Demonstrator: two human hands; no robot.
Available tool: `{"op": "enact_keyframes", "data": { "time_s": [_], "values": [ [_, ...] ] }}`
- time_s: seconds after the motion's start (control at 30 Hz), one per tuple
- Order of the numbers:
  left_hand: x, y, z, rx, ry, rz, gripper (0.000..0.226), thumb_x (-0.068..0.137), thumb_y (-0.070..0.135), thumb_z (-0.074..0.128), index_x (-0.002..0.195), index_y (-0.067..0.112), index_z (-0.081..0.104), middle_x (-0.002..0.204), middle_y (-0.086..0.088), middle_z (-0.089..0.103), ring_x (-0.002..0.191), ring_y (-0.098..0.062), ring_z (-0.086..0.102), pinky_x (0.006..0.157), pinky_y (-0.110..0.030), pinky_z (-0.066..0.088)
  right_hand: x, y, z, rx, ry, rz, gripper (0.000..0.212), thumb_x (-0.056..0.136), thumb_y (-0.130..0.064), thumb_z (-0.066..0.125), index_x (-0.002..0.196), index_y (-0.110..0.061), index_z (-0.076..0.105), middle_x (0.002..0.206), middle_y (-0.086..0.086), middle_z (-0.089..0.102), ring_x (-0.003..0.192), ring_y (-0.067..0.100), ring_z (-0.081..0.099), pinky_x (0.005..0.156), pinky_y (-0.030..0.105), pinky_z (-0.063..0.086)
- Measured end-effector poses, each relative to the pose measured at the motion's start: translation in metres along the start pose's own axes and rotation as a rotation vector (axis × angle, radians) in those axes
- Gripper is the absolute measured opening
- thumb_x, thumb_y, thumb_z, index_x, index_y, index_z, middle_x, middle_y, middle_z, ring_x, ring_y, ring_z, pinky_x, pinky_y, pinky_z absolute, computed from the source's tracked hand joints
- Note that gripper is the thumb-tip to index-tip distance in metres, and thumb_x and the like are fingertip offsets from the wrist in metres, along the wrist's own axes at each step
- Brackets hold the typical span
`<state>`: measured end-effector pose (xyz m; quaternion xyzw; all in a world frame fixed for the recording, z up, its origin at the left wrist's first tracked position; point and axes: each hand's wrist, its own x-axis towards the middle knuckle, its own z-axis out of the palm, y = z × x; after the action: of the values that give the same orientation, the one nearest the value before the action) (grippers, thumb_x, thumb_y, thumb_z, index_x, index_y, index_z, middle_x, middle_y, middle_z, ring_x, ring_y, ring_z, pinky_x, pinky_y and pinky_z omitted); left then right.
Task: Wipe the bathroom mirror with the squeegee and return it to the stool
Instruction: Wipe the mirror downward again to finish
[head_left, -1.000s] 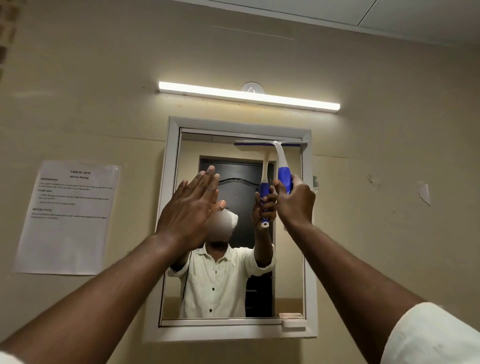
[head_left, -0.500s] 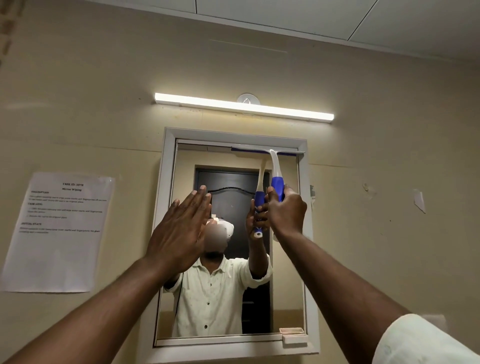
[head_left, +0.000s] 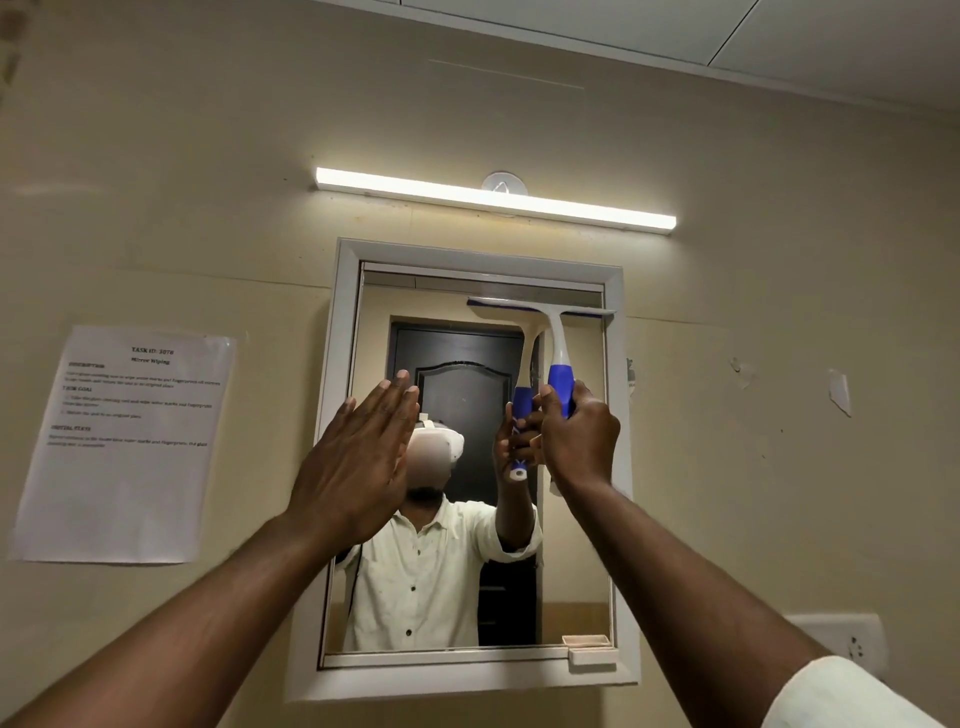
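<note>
Above the curled fingers of the right hand, the squeegee stood nearly upright, its blue grip wrapped by that hand and its white neck rising to the blade, which lay flat against the upper right part of the mirror, just below the top of the white frame. The blade's right end touched the frame's inner edge. To the left of those fingers, the left hand was raised with its fingers straight and close together, holding nothing; whether they touched the glass could not be told. It covered part of the mirror's left half. Below both hands, a small tray sat at the frame's lower right corner; its contents could not be made out. Further left of the left hand, a printed sheet hung on the wall. Above the fingers, a lit tube light ran across the wall. Lower right, a wall socket showed beside the right sleeve.
</note>
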<state>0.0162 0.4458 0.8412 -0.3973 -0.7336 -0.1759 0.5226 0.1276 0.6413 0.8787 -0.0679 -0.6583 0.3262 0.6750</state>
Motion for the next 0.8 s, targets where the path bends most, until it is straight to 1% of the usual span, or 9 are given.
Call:
{"op": "enact_keyframes", "data": {
  "time_s": [0.07, 0.13, 0.2, 0.33, 0.43, 0.53, 0.67, 0.8],
  "values": [
    [-0.002, 0.002, 0.000, -0.010, -0.005, 0.000, 0.062, 0.098, 0.036, 0.030, 0.149, 0.030, -0.004, 0.155, 0.015, -0.016, 0.140, 0.002, -0.017, 0.110, -0.022, -0.013, -0.004, 0.001, 0.000, 0.001, 0.001, 0.007, 0.038, 0.093, -0.030, 0.055, 0.121, -0.003, 0.055, 0.092, 0.014, 0.063, 0.076, 0.019, 0.061, 0.063, 0.012, 0.042],
    [-0.004, 0.005, 0.001, -0.014, -0.010, -0.004, 0.062, 0.097, 0.035, 0.032, 0.149, 0.029, -0.001, 0.155, 0.014, -0.015, 0.141, 0.001, -0.014, 0.112, -0.025, -0.009, -0.009, 0.004, -0.001, -0.002, -0.001, 0.016, 0.036, 0.093, -0.029, 0.055, 0.119, -0.004, 0.056, 0.089, 0.010, 0.061, 0.075, 0.018, 0.061, 0.064, 0.014, 0.043],
    [-0.007, 0.008, 0.000, -0.015, -0.020, -0.008, 0.062, 0.096, 0.035, 0.033, 0.149, 0.028, 0.000, 0.155, 0.014, -0.014, 0.141, 0.000, -0.012, 0.113, -0.026, -0.006, -0.015, 0.009, -0.003, -0.011, -0.006, 0.023, 0.033, 0.093, -0.029, 0.055, 0.115, -0.005, 0.057, 0.085, 0.009, 0.061, 0.072, 0.017, 0.060, 0.061, 0.013, 0.042],
    [-0.016, 0.014, -0.001, -0.039, -0.062, -0.006, 0.063, 0.097, 0.034, 0.034, 0.149, 0.027, 0.000, 0.156, 0.012, -0.013, 0.142, -0.003, -0.011, 0.112, -0.027, -0.007, -0.028, 0.019, -0.006, -0.033, -0.004, 0.022, 0.030, 0.092, -0.030, 0.056, 0.108, -0.005, 0.059, 0.082, 0.008, 0.059, 0.069, 0.015, 0.057, 0.059, 0.012, 0.040],
    [-0.024, 0.022, -0.004, -0.054, -0.082, -0.006, 0.060, 0.098, 0.041, 0.026, 0.149, 0.027, 0.000, 0.156, 0.011, -0.011, 0.144, -0.005, -0.008, 0.112, -0.027, -0.006, -0.038, 0.025, -0.009, -0.041, -0.013, 0.044, 0.030, 0.091, -0.030, 0.057, 0.107, -0.005, 0.059, 0.083, 0.009, 0.060, 0.069, 0.015, 0.057, 0.058, 0.012, 0.039],
    [-0.031, 0.028, -0.008, -0.084, -0.102, -0.024, 0.063, 0.094, 0.051, 0.013, 0.150, 0.025, 0.003, 0.157, 0.009, -0.007, 0.144, -0.007, -0.005, 0.114, -0.030, -0.003, -0.049, 0.027, -0.013, -0.041, -0.018, 0.062, 0.027, 0.092, -0.030, 0.057, 0.106, -0.007, 0.059, 0.080, 0.005, 0.059, 0.063, 0.007, 0.054, 0.056, 0.011, 0.036],
    [-0.044, 0.029, -0.010, -0.085, -0.137, -0.048, 0.059, 0.097, 0.046, 0.019, 0.150, 0.025, 0.004, 0.159, 0.007, -0.004, 0.145, -0.007, -0.004, 0.115, -0.031, -0.003, -0.066, 0.031, -0.016, -0.049, -0.017, 0.079, 0.025, 0.092, -0.030, 0.057, 0.106, -0.009, 0.059, 0.077, -0.002, 0.055, 0.061, 0.002, 0.053, 0.055, 0.009, 0.034],
    [-0.057, 0.032, -0.011, -0.094, -0.164, -0.066, 0.060, 0.096, 0.047, 0.017, 0.150, 0.024, 0.004, 0.159, 0.006, -0.003, 0.145, -0.008, -0.003, 0.116, -0.034, -0.001, -0.083, 0.036, -0.020, -0.063, -0.020, 0.100, 0.025, 0.092, -0.031, 0.056, 0.105, -0.010, 0.059, 0.069, -0.010, 0.050, 0.059, 0.002, 0.051, 0.054, 0.007, 0.033]
  ]
}}
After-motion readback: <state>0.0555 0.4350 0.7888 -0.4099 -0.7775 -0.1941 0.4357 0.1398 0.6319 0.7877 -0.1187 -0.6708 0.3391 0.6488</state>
